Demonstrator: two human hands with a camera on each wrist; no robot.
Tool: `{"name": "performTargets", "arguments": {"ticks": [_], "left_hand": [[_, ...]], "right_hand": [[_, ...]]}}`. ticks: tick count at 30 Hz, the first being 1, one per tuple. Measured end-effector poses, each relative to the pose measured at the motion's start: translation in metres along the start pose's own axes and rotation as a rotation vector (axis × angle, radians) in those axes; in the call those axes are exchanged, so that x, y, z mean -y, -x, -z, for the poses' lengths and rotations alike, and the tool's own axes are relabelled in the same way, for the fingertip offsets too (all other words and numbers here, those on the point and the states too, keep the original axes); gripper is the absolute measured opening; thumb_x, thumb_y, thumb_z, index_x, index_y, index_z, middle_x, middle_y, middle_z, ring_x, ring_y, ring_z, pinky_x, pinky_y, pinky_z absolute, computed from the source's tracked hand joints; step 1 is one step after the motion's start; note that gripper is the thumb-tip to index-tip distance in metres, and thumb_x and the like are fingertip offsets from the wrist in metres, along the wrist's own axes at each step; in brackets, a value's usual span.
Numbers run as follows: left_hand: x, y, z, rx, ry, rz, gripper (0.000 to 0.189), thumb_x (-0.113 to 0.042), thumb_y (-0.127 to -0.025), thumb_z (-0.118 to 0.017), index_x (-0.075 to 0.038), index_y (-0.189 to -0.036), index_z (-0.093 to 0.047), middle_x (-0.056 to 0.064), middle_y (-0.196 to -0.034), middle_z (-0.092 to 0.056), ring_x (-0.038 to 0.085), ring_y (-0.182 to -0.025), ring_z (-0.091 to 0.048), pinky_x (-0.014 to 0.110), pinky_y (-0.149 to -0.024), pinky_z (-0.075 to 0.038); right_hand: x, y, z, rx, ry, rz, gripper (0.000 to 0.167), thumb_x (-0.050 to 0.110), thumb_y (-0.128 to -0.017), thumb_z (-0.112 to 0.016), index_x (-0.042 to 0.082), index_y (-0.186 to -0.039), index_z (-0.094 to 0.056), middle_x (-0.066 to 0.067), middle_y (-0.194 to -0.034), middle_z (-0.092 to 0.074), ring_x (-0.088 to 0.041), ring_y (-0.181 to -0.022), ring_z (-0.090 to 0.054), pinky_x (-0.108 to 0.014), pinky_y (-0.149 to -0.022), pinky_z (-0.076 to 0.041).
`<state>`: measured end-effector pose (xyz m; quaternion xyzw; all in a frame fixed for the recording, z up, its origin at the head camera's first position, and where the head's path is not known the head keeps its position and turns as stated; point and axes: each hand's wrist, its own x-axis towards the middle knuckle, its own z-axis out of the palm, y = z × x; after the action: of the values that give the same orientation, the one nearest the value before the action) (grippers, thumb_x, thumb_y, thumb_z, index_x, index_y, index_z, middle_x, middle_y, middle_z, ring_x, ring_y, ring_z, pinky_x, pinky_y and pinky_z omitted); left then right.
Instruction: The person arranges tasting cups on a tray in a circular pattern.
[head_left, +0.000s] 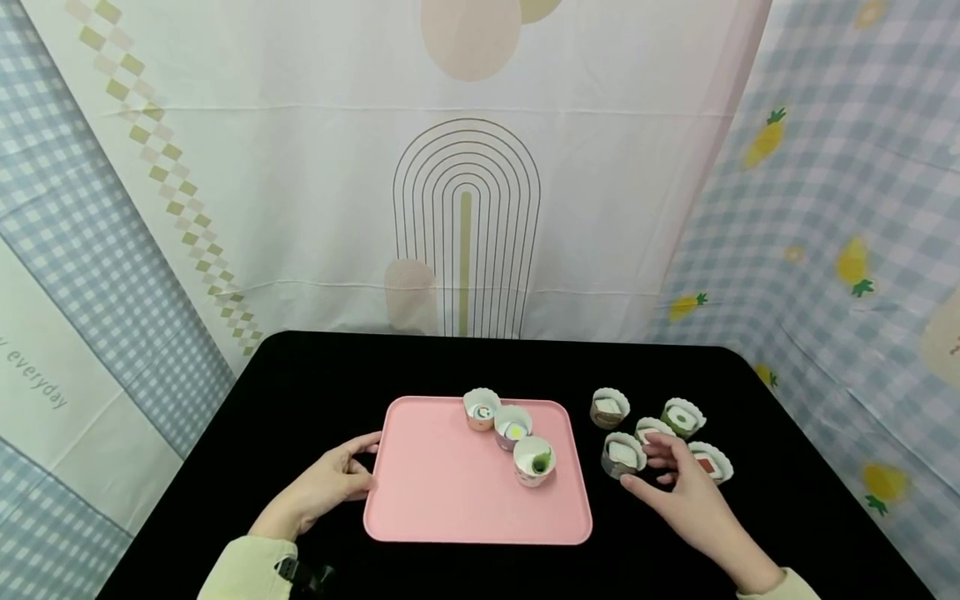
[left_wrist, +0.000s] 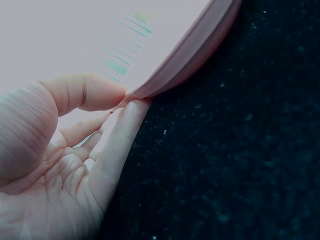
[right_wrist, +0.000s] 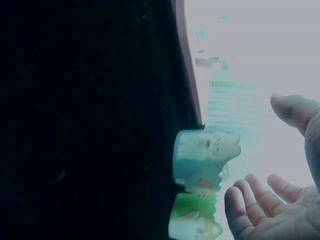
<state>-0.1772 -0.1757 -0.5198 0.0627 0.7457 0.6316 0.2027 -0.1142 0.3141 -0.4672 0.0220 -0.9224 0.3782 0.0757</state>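
At the left edge of a pink tray (head_left: pixel 450 508), my left hand (head_left: pixel 322 483) pinches the rim between thumb and fingers; the left wrist view shows this grip close up. My right hand (head_left: pixel 686 496) hovers over a group of small scalloped paper cups, its fingers spread and loosely bent with nothing in them. Its thumb is close to the front cup (head_left: pixel 623 455) with a white piece inside. Its fingers partly cover another cup (head_left: pixel 651 429). In the right wrist view, a blue printed cup (right_wrist: pixel 205 155) and a green one stand beside the fingers.
On the tray, three cups stand in a slanting row: one at the far edge (head_left: pixel 481 410), one with a yellow spot (head_left: pixel 513 428), one with a green piece (head_left: pixel 533 462). Beyond the right hand are more cups (head_left: pixel 609 408). A patterned curtain (head_left: pixel 330 208) hangs behind the black table (head_left: pixel 315 375).
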Motion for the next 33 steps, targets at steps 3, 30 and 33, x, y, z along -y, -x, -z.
{"name": "performTargets", "arguments": {"ticks": [3,30,33], "left_hand": [[0.0,0.0,0.0,-0.002,-0.002,0.002,0.072,0.001,-0.083,-0.064,-0.006,-0.149,-0.035,0.019,-0.126,-0.046,0.028,-0.088,-0.058,0.039,-0.083,-0.055],[-0.003,0.0,0.0,0.021,0.029,-0.011,0.072,0.001,-0.084,-0.063,-0.005,-0.149,-0.033,0.02,-0.127,-0.045,0.028,-0.088,-0.058,0.039,-0.082,-0.056],[-0.002,0.0,0.0,0.022,0.025,-0.01,0.072,0.001,-0.084,-0.063,-0.005,-0.149,-0.033,0.02,-0.127,-0.044,0.028,-0.088,-0.058,0.039,-0.082,-0.056]], "right_hand": [[-0.003,0.002,0.001,-0.032,0.024,0.008,0.07,0.037,-0.083,-0.076,0.004,-0.135,-0.043,-0.014,-0.121,-0.057,-0.027,-0.103,-0.056,-0.027,-0.076,-0.049],[-0.019,-0.006,-0.022,-0.02,-0.041,-0.02,0.075,0.032,-0.082,-0.078,-0.005,-0.135,-0.04,-0.023,-0.13,-0.049,-0.033,-0.107,-0.056,-0.036,-0.081,-0.052],[-0.019,-0.007,-0.024,-0.03,-0.056,-0.011,0.074,0.029,-0.081,-0.079,-0.006,-0.135,-0.04,-0.022,-0.125,-0.05,-0.032,-0.107,-0.055,-0.037,-0.082,-0.052]]}}
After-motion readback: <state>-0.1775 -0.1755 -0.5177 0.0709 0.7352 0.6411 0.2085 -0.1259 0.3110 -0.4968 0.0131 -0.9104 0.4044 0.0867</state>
